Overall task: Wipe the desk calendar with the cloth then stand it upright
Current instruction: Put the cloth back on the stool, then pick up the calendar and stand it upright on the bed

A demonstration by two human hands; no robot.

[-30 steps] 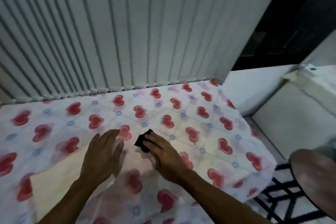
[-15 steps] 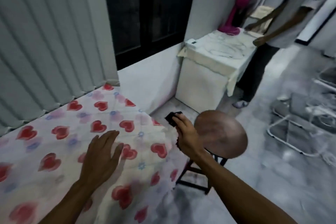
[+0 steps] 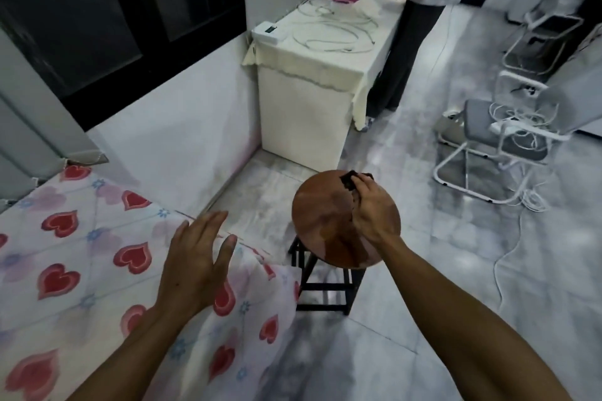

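Right hand (image 3: pixel 371 212) pinched small dark cloth (image 3: pixel 350 180) over round brown wooden stool (image 3: pixel 321 215), left hand (image 3: pixel 195 257) splayed, holding nothing, left of stool; desk calendar not visible, so wiping looked finished w/ standing it next.

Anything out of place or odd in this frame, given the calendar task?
Yes: no desk calendar is in view. The right hand holds the dark cloth over a round stool beside the table, while the open left hand hovers above the heart-print tablecloth.
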